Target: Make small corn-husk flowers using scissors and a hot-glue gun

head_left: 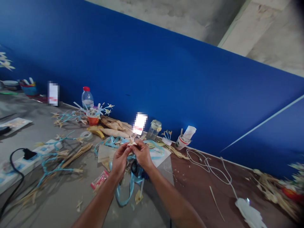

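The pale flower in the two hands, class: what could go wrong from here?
The pale flower, pinched between left hand and right hand, might tear or bend. The blue ribbon looping below them could get tangled. Blue stems lying close to the power strip might catch the black cord.

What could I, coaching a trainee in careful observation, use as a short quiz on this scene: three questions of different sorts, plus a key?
1. True or false: the left hand and the right hand are both at the same pale flower-like piece.

2. What colour is the cap on the clear bottle by the blue partition?
A) green
B) red
C) yellow

3. Fill in the blank: on the person's left, a black ____ sits at the long white power strip.

Key: 1. True; 2. B; 3. plug.
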`<state>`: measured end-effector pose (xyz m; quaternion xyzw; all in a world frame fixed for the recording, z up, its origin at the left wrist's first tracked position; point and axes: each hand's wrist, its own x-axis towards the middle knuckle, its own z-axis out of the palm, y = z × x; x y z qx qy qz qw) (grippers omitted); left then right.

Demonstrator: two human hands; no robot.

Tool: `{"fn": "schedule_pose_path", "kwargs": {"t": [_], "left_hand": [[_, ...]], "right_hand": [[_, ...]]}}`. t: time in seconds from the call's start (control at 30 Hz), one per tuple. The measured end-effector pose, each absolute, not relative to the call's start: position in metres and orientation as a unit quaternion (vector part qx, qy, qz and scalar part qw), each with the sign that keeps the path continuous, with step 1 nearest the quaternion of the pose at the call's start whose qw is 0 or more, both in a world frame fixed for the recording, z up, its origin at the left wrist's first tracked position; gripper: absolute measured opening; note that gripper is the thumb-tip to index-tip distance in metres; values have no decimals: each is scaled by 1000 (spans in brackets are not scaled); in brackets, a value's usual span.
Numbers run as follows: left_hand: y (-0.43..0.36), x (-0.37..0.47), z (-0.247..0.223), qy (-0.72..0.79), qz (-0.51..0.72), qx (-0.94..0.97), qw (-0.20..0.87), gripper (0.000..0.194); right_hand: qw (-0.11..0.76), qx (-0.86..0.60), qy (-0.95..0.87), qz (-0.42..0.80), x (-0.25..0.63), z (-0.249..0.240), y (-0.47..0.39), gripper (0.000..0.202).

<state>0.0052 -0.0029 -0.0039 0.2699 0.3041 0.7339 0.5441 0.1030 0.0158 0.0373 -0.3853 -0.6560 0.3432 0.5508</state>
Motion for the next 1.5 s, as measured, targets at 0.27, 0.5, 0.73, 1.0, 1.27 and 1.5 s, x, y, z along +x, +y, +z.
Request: {"fn": "schedule_pose_path", "kwargs": {"t": [0.27, 0.5, 0.73, 1.0, 1.27, 1.5], "left_hand": [[-5, 7, -3, 313, 712, 367, 509, 20], [-8, 6, 2, 359, 696, 408, 470, 11], [-8, 9, 2, 331, 686, 391, 517, 16], [-11, 10, 1, 309, 660, 417, 543, 12], [-13, 11, 4, 341, 616, 397, 588, 21], [-15, 11, 0, 337, 595, 426, 593, 18]], "right_hand": [[531, -374, -652, 391, 114, 22, 11, 16], [459, -388, -699, 388, 125, 25, 4, 16], [482, -438, -652, 389, 124, 22, 4, 14], [463, -425, -702, 336, 132, 27, 2, 9], [469, -456, -589, 475, 170, 51, 6, 25], [426, -458, -639, 448, 155, 65, -9, 28]]}}
